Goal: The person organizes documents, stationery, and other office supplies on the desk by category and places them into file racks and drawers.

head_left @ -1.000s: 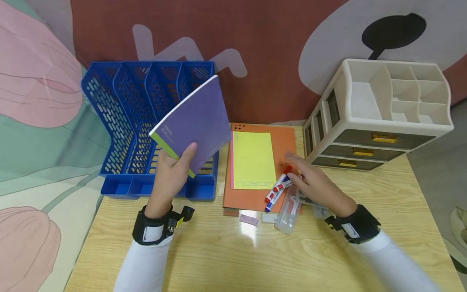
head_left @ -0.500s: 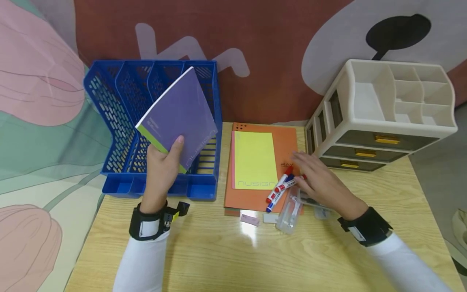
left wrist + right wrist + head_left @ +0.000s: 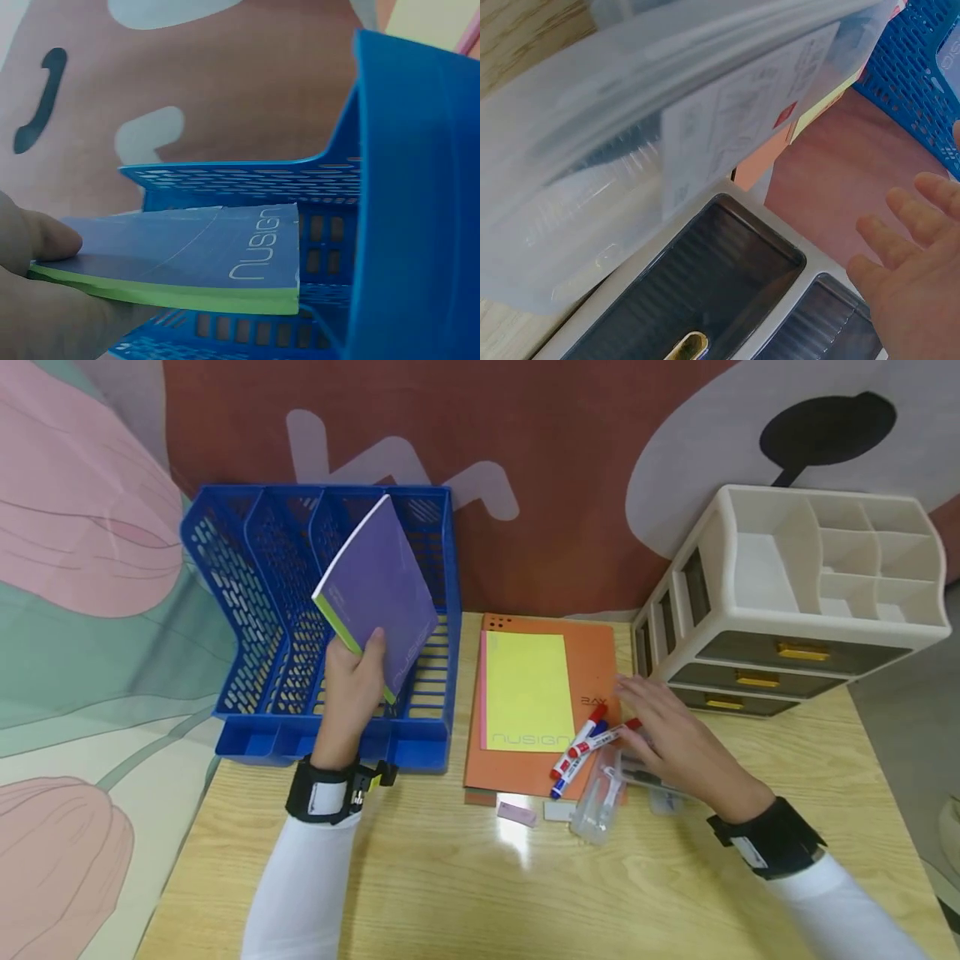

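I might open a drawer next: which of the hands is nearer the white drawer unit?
Right. The right hand is close by the white drawer unit, at its near left corner; the left hand is farther off, at the blue rack, gripping the purple notebook.

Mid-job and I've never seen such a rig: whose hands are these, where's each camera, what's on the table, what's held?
No robot here: these are a person's two bare hands, with black bands round the wrists. The wide picture comes from a head-worn camera looking down; each close-up comes from a camera on one wrist. The left hand grips a purple notebook, tilted at a blue rack; how far in, if at all, I can't judge. The right hand holds nothing visible, its fingers loosely extended near three markers and a clear case. Beside these, a yellow notebook lies on an orange-covered stack. Nearer the person lie a pink block and a white block; a cream drawer unit stands at the right of the table.
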The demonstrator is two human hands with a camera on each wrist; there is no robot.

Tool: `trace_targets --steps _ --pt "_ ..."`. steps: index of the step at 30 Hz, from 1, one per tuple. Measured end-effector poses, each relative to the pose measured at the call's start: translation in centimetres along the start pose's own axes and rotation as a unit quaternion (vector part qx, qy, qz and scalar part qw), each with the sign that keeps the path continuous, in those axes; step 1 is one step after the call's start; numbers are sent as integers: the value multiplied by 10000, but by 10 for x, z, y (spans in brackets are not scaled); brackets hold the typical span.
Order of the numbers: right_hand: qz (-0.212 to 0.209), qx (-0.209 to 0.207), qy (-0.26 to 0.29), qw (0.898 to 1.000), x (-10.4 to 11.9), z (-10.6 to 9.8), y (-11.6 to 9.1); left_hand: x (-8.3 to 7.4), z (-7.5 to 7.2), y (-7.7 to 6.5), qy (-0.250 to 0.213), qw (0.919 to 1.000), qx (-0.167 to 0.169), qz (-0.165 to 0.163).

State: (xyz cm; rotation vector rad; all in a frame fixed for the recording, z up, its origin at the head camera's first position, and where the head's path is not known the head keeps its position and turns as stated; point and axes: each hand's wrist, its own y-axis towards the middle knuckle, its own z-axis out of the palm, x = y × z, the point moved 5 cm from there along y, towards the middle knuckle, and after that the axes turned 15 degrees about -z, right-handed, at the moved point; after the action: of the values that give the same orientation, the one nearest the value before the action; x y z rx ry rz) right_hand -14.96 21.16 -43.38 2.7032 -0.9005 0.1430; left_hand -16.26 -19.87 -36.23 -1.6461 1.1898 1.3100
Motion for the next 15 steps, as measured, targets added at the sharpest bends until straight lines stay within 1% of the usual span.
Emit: trace_targets --steps 5,10,15 --pt "14 -26 -22 10000 -2 -3 -3 3 9 12 25 10000 14 25" --pt "-21 -76 -187 9998 -3 -5 -8 7 20 21 -246 9995 142 -162" --pt "-123 -13 -398 9991 -2 -4 -12 16 32 28 -335 9988 157 -319"
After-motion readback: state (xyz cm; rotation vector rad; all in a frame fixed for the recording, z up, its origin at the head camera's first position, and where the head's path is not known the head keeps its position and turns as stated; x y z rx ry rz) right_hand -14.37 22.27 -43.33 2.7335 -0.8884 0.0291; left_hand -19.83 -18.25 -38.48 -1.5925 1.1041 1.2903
